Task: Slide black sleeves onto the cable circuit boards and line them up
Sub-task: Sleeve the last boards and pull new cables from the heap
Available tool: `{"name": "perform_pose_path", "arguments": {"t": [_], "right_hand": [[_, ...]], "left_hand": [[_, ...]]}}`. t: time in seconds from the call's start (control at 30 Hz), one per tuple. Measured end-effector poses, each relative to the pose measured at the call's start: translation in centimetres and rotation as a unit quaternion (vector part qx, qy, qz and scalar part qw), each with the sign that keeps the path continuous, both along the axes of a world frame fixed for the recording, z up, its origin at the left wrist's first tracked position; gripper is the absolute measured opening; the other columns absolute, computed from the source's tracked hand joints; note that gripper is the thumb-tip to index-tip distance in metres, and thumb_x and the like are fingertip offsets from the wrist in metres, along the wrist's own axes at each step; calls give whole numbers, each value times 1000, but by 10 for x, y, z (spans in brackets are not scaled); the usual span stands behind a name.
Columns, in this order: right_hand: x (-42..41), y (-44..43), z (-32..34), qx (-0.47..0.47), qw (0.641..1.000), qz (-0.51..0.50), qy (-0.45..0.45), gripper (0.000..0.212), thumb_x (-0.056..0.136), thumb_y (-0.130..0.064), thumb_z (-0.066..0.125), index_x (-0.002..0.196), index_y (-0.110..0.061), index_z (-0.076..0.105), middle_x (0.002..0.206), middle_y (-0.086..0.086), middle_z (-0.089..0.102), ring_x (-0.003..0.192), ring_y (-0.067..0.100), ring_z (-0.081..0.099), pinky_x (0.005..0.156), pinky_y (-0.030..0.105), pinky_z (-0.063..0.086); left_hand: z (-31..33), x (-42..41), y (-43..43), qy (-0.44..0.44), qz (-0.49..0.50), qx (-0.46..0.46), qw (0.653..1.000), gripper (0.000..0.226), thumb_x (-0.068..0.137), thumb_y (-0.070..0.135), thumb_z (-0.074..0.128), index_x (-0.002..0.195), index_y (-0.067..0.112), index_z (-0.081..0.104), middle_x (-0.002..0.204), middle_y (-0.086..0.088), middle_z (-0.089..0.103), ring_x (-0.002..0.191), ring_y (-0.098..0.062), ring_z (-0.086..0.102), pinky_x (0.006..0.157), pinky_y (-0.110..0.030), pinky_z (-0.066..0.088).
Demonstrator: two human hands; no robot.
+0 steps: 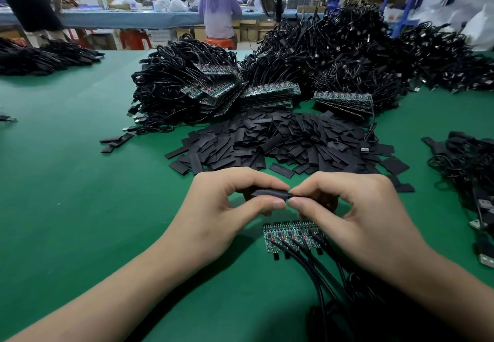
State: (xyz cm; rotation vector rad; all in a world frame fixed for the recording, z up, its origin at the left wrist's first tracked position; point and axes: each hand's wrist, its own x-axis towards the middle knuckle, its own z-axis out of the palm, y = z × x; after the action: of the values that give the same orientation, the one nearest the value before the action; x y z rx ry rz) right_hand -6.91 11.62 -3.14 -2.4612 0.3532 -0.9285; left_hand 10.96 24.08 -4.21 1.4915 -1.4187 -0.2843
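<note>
My left hand (227, 208) and my right hand (355, 213) meet just above the green table, and together they pinch one black sleeve (270, 193) between thumbs and forefingers. The left hand holds its left part, the right hand its right end. Whether a board is inside the sleeve is hidden by my fingers. Directly under the hands lies a row of several bare green circuit boards (291, 236) side by side, their black cables (318, 269) running toward me. A big heap of loose black sleeves (280, 141) lies just beyond my hands.
Stacks of boards with coiled cables (213, 87) pile up behind the sleeves. More cables with USB plugs (470, 181) lie at the right, and a dark pile (45, 58) at the far left. People work at a far bench (133, 19).
</note>
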Motion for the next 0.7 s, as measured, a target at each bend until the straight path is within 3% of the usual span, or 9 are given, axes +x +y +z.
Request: {"name": "perform_pose_path", "arguments": {"t": [0.2, 0.33, 0.47, 0.7], "right_hand": [[1, 1, -1, 2, 1000, -16, 4, 10, 88, -38, 72, 87, -29, 77, 70, -20, 68, 67, 6, 65, 59, 34, 52], [1, 3, 0, 29, 999, -19, 6, 11, 90, -35, 69, 92, -28, 78, 74, -19, 72, 69, 7, 69, 63, 34, 54], [2, 6, -1, 80, 997, -9, 5, 9, 93, -22, 73, 96, -28, 78, 74, -23, 74, 70, 3, 71, 66, 26, 53], [4, 9, 3, 113, 993, -10, 17, 13, 93, -19, 71, 95, -30, 78, 72, -22, 74, 60, 10, 67, 58, 29, 52]], "left_hand": [[1, 1, -1, -16, 1, 1, 1000, 18, 84, 30, 78, 102, 27, 79, 95, 14, 77, 89, -12, 73, 81, -20, 54], [3, -1, -2, -12, 69, -51, 996, 32, 75, 40, 83, 105, 31, 76, 90, 13, 75, 87, -13, 72, 83, -28, 56], [7, -3, -1, -5, 115, -89, 989, 45, 67, 45, 84, 106, 25, 74, 83, 10, 73, 83, -10, 72, 81, -16, 51], [10, -7, 2, -68, 123, -71, 988, 50, 73, 44, 82, 118, 23, 74, 85, 15, 73, 88, -2, 71, 86, -14, 51]]}}
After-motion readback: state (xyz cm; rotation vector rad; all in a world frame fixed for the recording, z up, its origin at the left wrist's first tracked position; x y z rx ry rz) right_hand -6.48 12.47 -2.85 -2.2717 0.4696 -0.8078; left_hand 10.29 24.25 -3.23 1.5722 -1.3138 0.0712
